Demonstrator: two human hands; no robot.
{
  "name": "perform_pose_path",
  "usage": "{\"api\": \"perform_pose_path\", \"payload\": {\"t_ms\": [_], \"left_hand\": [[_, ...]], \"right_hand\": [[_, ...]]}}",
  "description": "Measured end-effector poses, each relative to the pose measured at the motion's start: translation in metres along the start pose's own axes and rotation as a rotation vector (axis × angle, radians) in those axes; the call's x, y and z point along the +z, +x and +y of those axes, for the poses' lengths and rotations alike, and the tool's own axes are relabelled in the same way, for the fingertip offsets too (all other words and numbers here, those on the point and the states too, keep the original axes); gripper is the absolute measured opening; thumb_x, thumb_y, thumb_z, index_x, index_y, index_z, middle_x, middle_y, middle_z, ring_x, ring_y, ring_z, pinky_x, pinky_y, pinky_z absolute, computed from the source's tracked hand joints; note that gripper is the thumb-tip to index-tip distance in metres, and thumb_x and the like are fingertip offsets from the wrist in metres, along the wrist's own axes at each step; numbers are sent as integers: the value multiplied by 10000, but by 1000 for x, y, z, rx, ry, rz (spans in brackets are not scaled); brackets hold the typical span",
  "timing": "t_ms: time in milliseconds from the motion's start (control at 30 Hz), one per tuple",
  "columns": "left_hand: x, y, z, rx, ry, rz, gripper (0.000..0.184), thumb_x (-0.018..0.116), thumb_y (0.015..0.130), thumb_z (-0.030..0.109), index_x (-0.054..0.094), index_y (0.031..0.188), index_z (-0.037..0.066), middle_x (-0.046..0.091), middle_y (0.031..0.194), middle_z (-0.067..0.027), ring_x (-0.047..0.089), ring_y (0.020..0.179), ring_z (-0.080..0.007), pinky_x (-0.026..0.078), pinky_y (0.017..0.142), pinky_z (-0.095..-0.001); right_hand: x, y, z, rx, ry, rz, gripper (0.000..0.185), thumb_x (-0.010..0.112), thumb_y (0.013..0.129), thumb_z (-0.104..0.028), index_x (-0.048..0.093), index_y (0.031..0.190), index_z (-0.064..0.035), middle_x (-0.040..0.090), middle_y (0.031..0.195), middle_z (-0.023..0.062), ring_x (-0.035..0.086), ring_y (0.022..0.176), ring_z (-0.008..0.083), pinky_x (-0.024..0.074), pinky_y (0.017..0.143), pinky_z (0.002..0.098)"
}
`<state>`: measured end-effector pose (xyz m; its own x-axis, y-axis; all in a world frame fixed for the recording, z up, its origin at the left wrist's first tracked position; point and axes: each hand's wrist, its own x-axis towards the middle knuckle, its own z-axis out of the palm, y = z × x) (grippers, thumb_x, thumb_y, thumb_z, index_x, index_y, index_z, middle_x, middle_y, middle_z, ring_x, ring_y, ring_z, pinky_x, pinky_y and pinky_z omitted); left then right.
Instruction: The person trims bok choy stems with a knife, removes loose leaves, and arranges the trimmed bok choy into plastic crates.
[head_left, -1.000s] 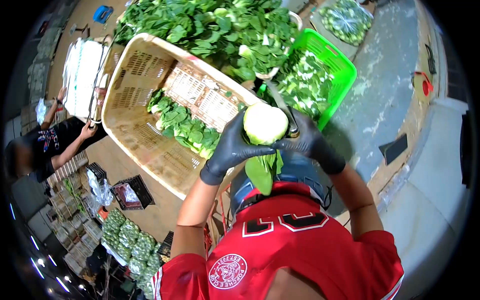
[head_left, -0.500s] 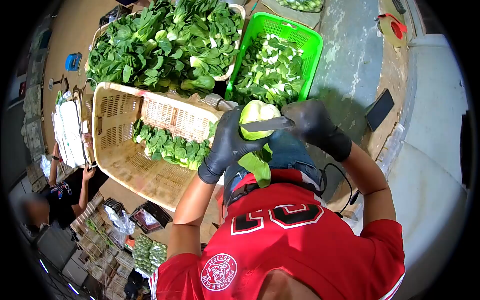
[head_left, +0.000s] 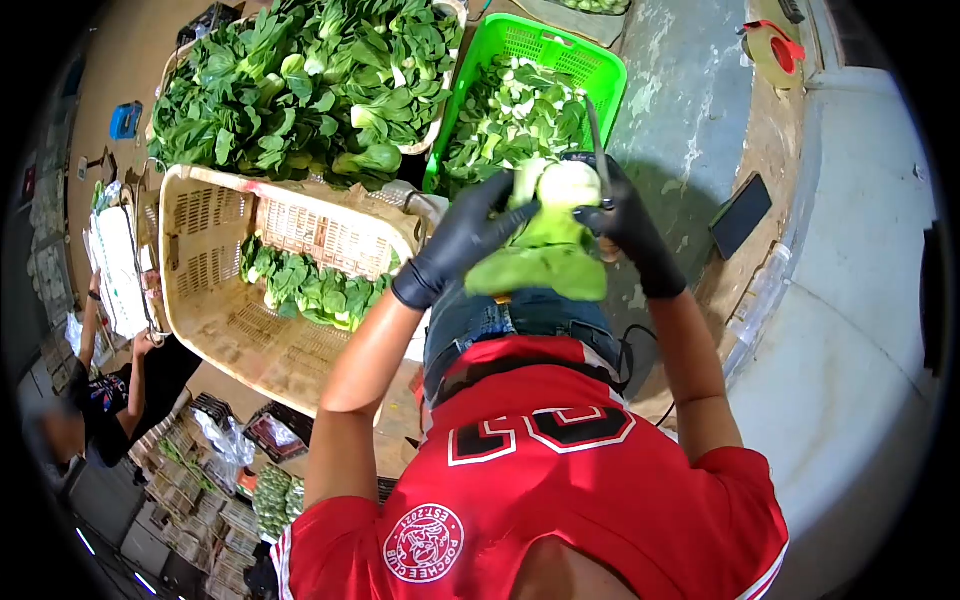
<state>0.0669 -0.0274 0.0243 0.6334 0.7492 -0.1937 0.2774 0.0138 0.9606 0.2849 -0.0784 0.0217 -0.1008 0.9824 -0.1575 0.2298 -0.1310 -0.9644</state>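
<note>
Round white printed badge (head_left: 425, 542): "POPCHEE CLUB" and "EST·2021", on the bright red fabric jersey (head_left: 620, 500), between six and seven o'clock.
Large black white-edged numerals (head_left: 548, 425): on the same jersey, five o'clock, two digits, too foreshortened to read surely.
Black short-sleeved cloth shirt (head_left: 106, 392): coloured print, between eight and nine o'clock, too small to read.

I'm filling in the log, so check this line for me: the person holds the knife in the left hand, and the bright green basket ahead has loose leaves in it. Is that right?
Not quite: the head view shows the knife in the right hand, not the left. The bright green basket ahead does have loose leaves in it.
</note>
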Motion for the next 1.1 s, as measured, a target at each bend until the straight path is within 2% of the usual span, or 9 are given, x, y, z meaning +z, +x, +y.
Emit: {"api": "perform_pose_path", "payload": {"t_ms": [133,233,300,533,600,700,733,900,1100], "left_hand": [[-19,36,-52,52,114,163,363,591,839,222,521,1084,-37,622,897,-146,593,801,-226,464,696,-345],[-23,16,-82,206,597,436,579,632,764,343,444,1146,-49,542,981,-254,529,883,-409,435,755,-436],[-32,-37,-72,-14,236,503,587,625,799,301,421,1246,-21,507,1179,-240,465,1139,-336,344,974,-391],[-99,-292,-205,-562,202,1237,418,656,777,141,522,1135,-30,595,1067,-175,580,989,-252,446,867,-345],[-107,-356,-261,-694,354,1225,480,687,737,229,539,1106,-39,593,1023,-214,572,953,-336,449,843,-389],[-133,-404,-294,-830,571,1070,440,661,711,234,544,1045,-28,578,983,-234,543,915,-381,446,794,-428],[-140,-413,-314,-748,685,1082,378,636,709,203,556,1005,-19,582,965,-223,539,914,-375,440,802,-428],[-220,-403,-394,-946,1005,791,197,525,724,115,583,899,47,595,911,-153,549,887,-310,429,787,-404],[-343,-384,-475,-997,1026,576,454,660,642,288,537,1004,44,595,934,-143,576,882,-305,416,832,-407]], "right_hand": [[-35,0,36,158,599,-214,584,596,804,-418,484,1183,12,561,1098,67,532,986,152,417,888,296],[-25,13,65,498,789,-21,383,400,940,-307,503,1177,-25,565,1089,54,532,971,145,425,878,305],[-11,40,80,444,626,-161,373,419,924,-305,511,1162,-32,582,1045,64,554,932,163,468,812,330],[212,210,-35,481,702,-139,456,523,895,-286,445,1251,-12,517,1221,80,493,1098,185,367,960,317],[265,294,-57,332,841,-462,492,543,874,-371,451,1243,-58,556,1150,72,547,994,192,459,842,325],[347,393,-114,216,749,-199,473,600,816,-449,508,1108,-88,584,871,57,578,750,176,509,644,334],[354,445,-91,117,681,-301,678,655,756,-490,446,1238,-62,552,1123,88,552,945,219,482,749,325],[399,358,-104,112,344,-250,378,583,832,-358,543,1073,-71,537,775,27,459,613,108,385,487,266],[322,208,-33,240,-14,-95,331,495,890,-267,556,1067,6,634,941,114,444,498,76,334,430,191]]}}
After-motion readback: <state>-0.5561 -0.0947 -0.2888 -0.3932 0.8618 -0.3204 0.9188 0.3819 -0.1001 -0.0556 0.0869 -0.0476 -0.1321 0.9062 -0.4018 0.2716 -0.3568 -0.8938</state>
